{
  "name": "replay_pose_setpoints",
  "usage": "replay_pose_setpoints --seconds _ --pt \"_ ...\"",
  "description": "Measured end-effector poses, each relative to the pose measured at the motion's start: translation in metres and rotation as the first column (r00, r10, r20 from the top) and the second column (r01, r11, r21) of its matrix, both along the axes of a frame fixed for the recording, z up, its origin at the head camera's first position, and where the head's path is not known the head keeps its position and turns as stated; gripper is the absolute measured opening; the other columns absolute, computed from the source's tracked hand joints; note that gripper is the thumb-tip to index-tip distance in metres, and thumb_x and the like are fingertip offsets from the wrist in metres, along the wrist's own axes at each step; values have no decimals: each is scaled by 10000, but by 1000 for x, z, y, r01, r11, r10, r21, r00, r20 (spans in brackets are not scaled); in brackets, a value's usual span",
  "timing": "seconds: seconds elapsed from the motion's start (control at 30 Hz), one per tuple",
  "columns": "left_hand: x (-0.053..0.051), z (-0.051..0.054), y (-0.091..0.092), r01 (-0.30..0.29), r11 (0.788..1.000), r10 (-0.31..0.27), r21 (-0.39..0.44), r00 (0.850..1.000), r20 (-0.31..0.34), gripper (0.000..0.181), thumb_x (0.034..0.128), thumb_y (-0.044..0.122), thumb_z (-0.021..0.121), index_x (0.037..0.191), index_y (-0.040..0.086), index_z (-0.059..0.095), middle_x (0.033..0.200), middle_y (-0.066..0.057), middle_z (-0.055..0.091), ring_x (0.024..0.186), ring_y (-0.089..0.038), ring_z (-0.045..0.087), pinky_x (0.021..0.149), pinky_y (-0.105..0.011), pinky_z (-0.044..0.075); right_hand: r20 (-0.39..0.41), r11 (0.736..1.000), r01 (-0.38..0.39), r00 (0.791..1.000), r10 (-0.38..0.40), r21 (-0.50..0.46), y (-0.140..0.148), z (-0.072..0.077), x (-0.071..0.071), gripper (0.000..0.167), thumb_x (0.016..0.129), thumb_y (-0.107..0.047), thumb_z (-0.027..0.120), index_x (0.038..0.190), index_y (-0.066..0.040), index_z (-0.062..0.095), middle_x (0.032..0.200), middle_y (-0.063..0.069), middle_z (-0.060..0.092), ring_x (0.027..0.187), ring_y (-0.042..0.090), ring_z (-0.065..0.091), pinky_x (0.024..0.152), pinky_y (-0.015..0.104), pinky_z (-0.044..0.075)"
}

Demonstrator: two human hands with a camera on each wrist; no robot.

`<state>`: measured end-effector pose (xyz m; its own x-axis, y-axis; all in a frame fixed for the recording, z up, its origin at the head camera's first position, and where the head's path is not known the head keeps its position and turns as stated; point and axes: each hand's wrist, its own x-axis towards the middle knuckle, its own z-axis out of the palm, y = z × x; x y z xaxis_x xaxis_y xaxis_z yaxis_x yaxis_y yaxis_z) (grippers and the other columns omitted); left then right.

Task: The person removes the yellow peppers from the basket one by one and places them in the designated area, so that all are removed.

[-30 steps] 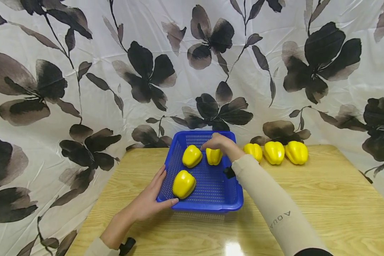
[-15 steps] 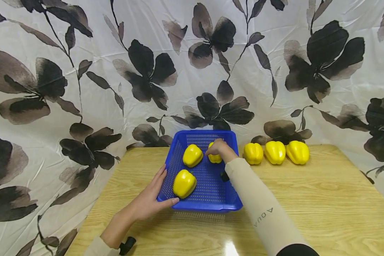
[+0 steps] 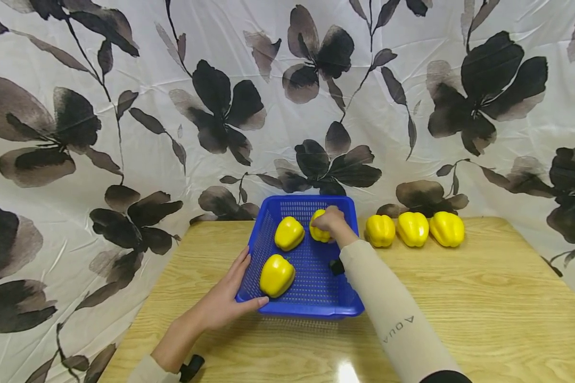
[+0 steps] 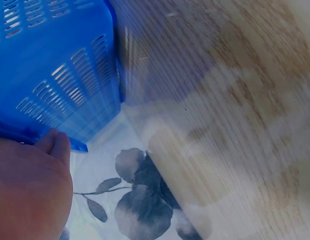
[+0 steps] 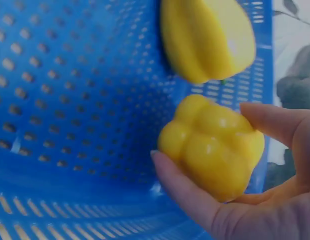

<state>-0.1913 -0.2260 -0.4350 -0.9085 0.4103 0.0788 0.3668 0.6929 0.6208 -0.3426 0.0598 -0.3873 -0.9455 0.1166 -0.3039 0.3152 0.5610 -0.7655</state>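
Head view, I log right hand (image 3: 332, 221) grasping one yellow pepper (image 5: 211, 149) in far-right corner of blue basket (image 3: 311, 309), left hand (image 3: 223, 300) straight-fingered against its near-left corner, two other peppers (image 3: 277, 275) inside, three more peppers (image 3: 413, 229) on table (image 3: 460, 298) at right.

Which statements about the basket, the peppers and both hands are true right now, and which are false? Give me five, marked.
1. The blue basket contains three yellow peppers. True.
2. Neither hand holds a pepper. False: the right hand grips the far-right pepper inside the basket.
3. The left hand touches the basket near its front left corner. True.
4. Just one pepper is outside the basket. False: a row of three sits on the wooden table, right of the basket.
5. Every pepper in view is yellow. True.
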Motion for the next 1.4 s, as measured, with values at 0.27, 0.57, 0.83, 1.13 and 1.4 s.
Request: replay_pose_setpoints --seconds 0.27,0.57,0.83,1.13,1.4 --pt "-1 -1 0 -6 1000 6 -3 1000 1 1121 885 596 716 1661 146 44 1719 51 -54 1564 -334 106 1191 -643 217 6 947 -20 1000 23 -322 4 15 2 700 948 -134 707 1482 45 290 1381 246 419 1214 417 550 979 557 539" --pt "0 -1 0 8 1000 -8 -3 1000 -22 1113 891 604 704 1658 113 64 1728 -30 -24 1559 -368 126 1183 -656 227 20 857 -98 992 125 -506 7 28 6 674 943 -107 728 1467 53 336 1349 240 499 1167 435 622 997 559 521" --pt "0 0 1 6 1000 -6 0 1000 -16 1096 900 568 713 1658 119 61 1727 -12 -31 1559 -369 123 1183 -661 225 -31 834 -176 982 187 -523 8 43 18 754 939 -107 743 1523 17 283 1392 244 474 1151 401 629 960 533 553" --pt "0 0 0 -1 1000 1 -1 1000 -8 1101 894 560 726 1661 139 57 1728 -10 -30 1565 -343 108 1185 -652 217 -103 856 -261 965 241 -445 13 56 40 796 917 -140 775 1511 28 272 1378 232 455 1098 343 622 962 498 562" --pt "-1 -1 0 -2 1000 2 0 1000 -12 1090 900 534 729 1658 119 64 1728 -18 -26 1563 -356 114 1180 -664 221 -160 878 -332 943 293 -345 30 62 61 855 907 -192 793 1540 17 257 1377 236 498 1154 351 629 940 463 579"
